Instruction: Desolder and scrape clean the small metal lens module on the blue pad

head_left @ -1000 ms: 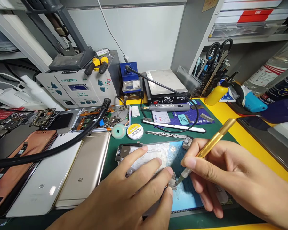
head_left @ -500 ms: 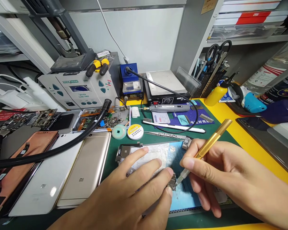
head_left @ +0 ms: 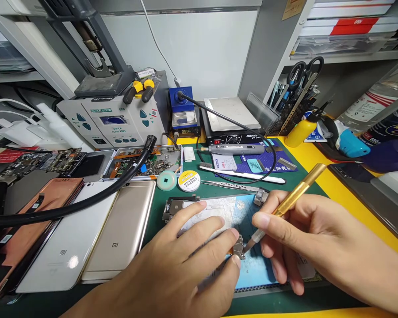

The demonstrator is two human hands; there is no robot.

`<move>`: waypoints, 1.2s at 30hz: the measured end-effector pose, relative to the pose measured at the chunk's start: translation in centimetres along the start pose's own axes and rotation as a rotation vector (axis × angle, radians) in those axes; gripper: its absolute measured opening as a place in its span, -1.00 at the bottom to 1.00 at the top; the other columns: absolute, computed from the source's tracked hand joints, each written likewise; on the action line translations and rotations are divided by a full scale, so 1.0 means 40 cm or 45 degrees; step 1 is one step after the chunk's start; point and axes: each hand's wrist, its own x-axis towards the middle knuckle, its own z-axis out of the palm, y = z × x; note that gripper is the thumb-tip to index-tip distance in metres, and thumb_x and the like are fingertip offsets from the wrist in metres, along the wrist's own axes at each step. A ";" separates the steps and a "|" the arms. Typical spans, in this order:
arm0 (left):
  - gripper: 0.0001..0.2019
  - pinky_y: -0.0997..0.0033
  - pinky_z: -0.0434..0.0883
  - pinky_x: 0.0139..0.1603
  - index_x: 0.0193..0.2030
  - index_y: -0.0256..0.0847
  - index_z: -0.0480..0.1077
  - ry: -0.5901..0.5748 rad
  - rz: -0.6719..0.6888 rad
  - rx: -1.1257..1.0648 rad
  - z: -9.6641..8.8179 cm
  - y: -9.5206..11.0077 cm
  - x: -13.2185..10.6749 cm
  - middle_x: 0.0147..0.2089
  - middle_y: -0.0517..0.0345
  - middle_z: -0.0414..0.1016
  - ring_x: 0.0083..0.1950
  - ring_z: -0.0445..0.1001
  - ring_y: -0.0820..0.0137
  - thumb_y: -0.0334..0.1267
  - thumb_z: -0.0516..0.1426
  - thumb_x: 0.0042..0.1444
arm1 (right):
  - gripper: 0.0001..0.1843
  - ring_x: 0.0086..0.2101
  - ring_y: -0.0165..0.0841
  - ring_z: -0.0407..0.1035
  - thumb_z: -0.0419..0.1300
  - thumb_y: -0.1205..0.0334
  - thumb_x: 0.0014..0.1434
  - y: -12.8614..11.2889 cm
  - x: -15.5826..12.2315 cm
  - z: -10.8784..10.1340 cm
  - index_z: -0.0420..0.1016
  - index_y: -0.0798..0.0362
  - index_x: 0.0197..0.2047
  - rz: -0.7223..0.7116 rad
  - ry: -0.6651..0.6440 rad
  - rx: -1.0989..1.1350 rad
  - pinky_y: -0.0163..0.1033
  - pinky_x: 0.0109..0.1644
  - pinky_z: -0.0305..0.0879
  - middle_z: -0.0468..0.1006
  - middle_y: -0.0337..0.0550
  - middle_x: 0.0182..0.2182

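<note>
In my right hand is a craft knife with a gold knurled handle, gripped like a pen. Its blade tip touches or almost touches the edge of a small metal phone part. My left hand lies palm down from the lower left, fingers fanned out, with thumb and index finger closed about that part. Under both hands is a blue and white work mat, mostly covered by my left hand. A dark phone camera piece sits by the mat's upper left corner, and a silver metal piece by my right knuckles.
Tweezers, a white brush and a round tin lie beyond the mat. At left are phones under a black hose, with a hot-air station behind. A yellow bottle stands at right.
The view has shifted slightly. The knife has tilted a little, with its blade still at the edge of the metal part. My left hand stays on the part.
</note>
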 end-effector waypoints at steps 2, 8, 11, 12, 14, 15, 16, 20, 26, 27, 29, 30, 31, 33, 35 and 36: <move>-0.76 -0.17 0.38 0.51 -0.06 -0.20 0.59 0.001 0.005 0.001 0.000 0.000 -0.001 0.15 0.01 0.68 0.23 0.55 0.19 -0.39 0.08 0.34 | -0.51 -0.66 -0.47 0.44 0.46 -0.16 0.22 -0.003 0.002 0.001 0.49 0.07 -0.42 0.011 0.001 0.028 -0.45 -0.56 0.38 0.61 -0.21 -0.62; -0.74 -0.17 0.39 0.50 -0.06 -0.19 0.59 -0.011 0.006 0.015 0.001 0.000 0.001 0.13 0.02 0.67 0.18 0.56 0.19 -0.38 0.06 0.32 | -0.51 -0.65 -0.44 0.48 0.47 -0.17 0.21 -0.009 0.000 -0.005 0.49 0.07 -0.41 -0.018 0.010 0.037 -0.44 -0.57 0.40 0.64 -0.18 -0.61; -0.74 -0.16 0.38 0.50 -0.06 -0.18 0.59 -0.020 -0.005 0.014 0.001 0.000 0.003 0.13 0.05 0.67 0.20 0.54 0.17 -0.38 0.07 0.28 | -0.52 -0.64 -0.43 0.48 0.45 -0.17 0.23 -0.009 -0.004 -0.012 0.47 0.05 -0.39 -0.027 -0.020 0.034 -0.43 -0.54 0.42 0.63 -0.20 -0.61; -0.74 -0.16 0.38 0.50 -0.06 -0.18 0.58 -0.015 -0.008 0.015 0.001 -0.001 0.004 0.12 0.06 0.68 0.19 0.54 0.17 -0.38 0.07 0.27 | -0.53 -0.63 -0.43 0.48 0.44 -0.17 0.24 -0.009 -0.004 -0.013 0.47 0.04 -0.37 -0.031 -0.033 0.033 -0.43 -0.54 0.43 0.63 -0.20 -0.60; -0.73 -0.14 0.37 0.50 -0.07 -0.17 0.58 -0.009 -0.011 0.012 0.003 -0.002 0.008 0.11 0.07 0.68 0.18 0.55 0.17 -0.39 0.07 0.25 | -0.54 -0.62 -0.42 0.49 0.43 -0.17 0.26 -0.008 -0.004 -0.015 0.46 0.04 -0.35 -0.039 -0.048 0.023 -0.41 -0.52 0.45 0.63 -0.21 -0.59; -0.73 -0.14 0.38 0.50 -0.07 -0.17 0.58 -0.007 -0.010 0.010 0.003 -0.002 0.010 0.10 0.07 0.68 0.18 0.55 0.17 -0.40 0.07 0.24 | -0.54 -0.62 -0.42 0.48 0.43 -0.17 0.26 -0.008 -0.004 -0.015 0.46 0.04 -0.35 -0.046 -0.050 0.010 -0.40 -0.51 0.46 0.63 -0.21 -0.58; -0.73 -0.14 0.38 0.49 -0.07 -0.18 0.58 -0.007 -0.010 0.010 0.004 -0.002 0.012 0.09 0.07 0.68 0.17 0.55 0.17 -0.40 0.07 0.24 | -0.54 -0.62 -0.42 0.48 0.42 -0.17 0.27 -0.008 -0.004 -0.014 0.46 0.04 -0.35 -0.051 -0.050 0.000 -0.39 -0.51 0.46 0.62 -0.22 -0.58; -0.73 -0.15 0.39 0.48 -0.05 -0.20 0.57 -0.001 -0.022 0.001 0.006 0.001 0.013 0.11 0.06 0.68 0.20 0.55 0.15 -0.41 0.07 0.23 | -0.54 -0.62 -0.43 0.48 0.42 -0.15 0.27 -0.009 -0.006 -0.011 0.46 0.05 -0.37 -0.053 -0.054 -0.016 -0.41 -0.51 0.44 0.60 -0.23 -0.59; -0.72 -0.16 0.38 0.49 -0.04 -0.20 0.57 -0.008 -0.021 -0.004 0.000 0.005 0.007 0.13 0.06 0.69 0.20 0.55 0.16 -0.41 0.07 0.23 | -0.54 -0.63 -0.44 0.49 0.43 -0.14 0.26 -0.008 -0.005 -0.009 0.48 0.07 -0.37 -0.032 -0.055 0.020 -0.43 -0.53 0.42 0.62 -0.20 -0.58; -0.72 -0.16 0.37 0.49 -0.03 -0.19 0.57 -0.017 -0.014 0.000 -0.001 0.004 0.006 0.14 0.06 0.68 0.21 0.54 0.15 -0.41 0.07 0.23 | -0.54 -0.63 -0.44 0.49 0.43 -0.14 0.26 -0.007 -0.005 -0.010 0.48 0.07 -0.37 -0.034 -0.061 0.024 -0.43 -0.53 0.42 0.62 -0.20 -0.58; -0.70 -0.16 0.33 0.51 0.00 -0.19 0.56 -0.038 -0.005 0.001 0.002 0.001 0.005 0.16 0.08 0.67 0.23 0.53 0.14 -0.41 0.06 0.23 | -0.54 -0.63 -0.44 0.49 0.42 -0.14 0.27 -0.005 -0.006 -0.012 0.48 0.07 -0.36 -0.037 -0.063 0.014 -0.43 -0.52 0.43 0.62 -0.20 -0.58; -0.69 -0.15 0.31 0.52 0.01 -0.19 0.56 -0.051 -0.001 0.000 0.006 -0.001 0.004 0.17 0.09 0.67 0.23 0.52 0.14 -0.41 0.06 0.24 | -0.55 -0.63 -0.44 0.49 0.42 -0.14 0.27 -0.004 -0.007 -0.013 0.48 0.06 -0.36 -0.043 -0.060 0.002 -0.42 -0.52 0.43 0.63 -0.20 -0.57; -0.69 -0.13 0.28 0.54 0.01 -0.19 0.57 -0.038 0.005 0.001 0.012 -0.002 0.003 0.17 0.10 0.67 0.23 0.52 0.15 -0.41 0.05 0.25 | -0.55 -0.63 -0.44 0.49 0.41 -0.14 0.28 -0.003 -0.008 -0.014 0.48 0.06 -0.35 -0.048 -0.056 -0.011 -0.42 -0.52 0.43 0.63 -0.20 -0.57; -0.69 -0.10 0.24 0.55 -0.03 -0.19 0.57 0.047 0.017 0.002 0.027 -0.004 -0.001 0.14 0.10 0.68 0.20 0.52 0.16 -0.41 0.01 0.30 | -0.55 -0.62 -0.43 0.49 0.41 -0.15 0.28 -0.002 -0.008 -0.015 0.47 0.05 -0.35 -0.056 -0.047 -0.050 -0.42 -0.52 0.43 0.62 -0.21 -0.56; -0.67 -0.09 0.20 0.55 -0.07 -0.19 0.58 0.130 0.031 0.008 0.038 -0.004 -0.004 0.11 0.08 0.68 0.18 0.52 0.16 -0.41 -0.03 0.34 | -0.55 -0.62 -0.42 0.49 0.40 -0.16 0.28 0.000 -0.007 -0.016 0.47 0.05 -0.34 -0.075 -0.029 -0.086 -0.41 -0.52 0.44 0.62 -0.21 -0.55; -0.66 -0.09 0.20 0.55 -0.07 -0.19 0.58 0.153 0.035 0.012 0.041 -0.003 -0.005 0.11 0.08 0.68 0.17 0.51 0.16 -0.41 -0.04 0.35 | -0.55 -0.61 -0.42 0.49 0.40 -0.17 0.28 0.002 -0.006 -0.016 0.47 0.04 -0.34 -0.082 -0.017 -0.099 -0.41 -0.52 0.44 0.62 -0.22 -0.54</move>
